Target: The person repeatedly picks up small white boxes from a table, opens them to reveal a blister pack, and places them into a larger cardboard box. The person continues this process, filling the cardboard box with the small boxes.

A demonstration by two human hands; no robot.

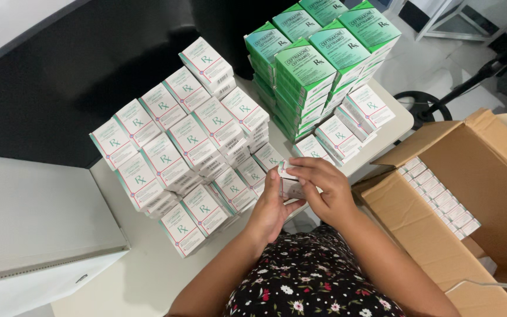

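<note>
White metal, a grey-white cabinet (36, 217), is filling the left edge of the view beside a pale table (130, 264). On the table, stacks of white boxes (177, 147) with green trim are standing in rows, and to their right a taller pile of green boxes (318, 58) is rising near the far edge. In front of the stacks, a person in a dark flowered top is holding one small white box (289, 185) between both hands just above the table's near edge: the left hand (271, 208) is cupping it from below with fingers closed round its side, while the right hand (324, 188) is pinching its top end. At the right, an open cardboard carton (441, 235) is sitting with a row of small white boxes packed inside.
</note>
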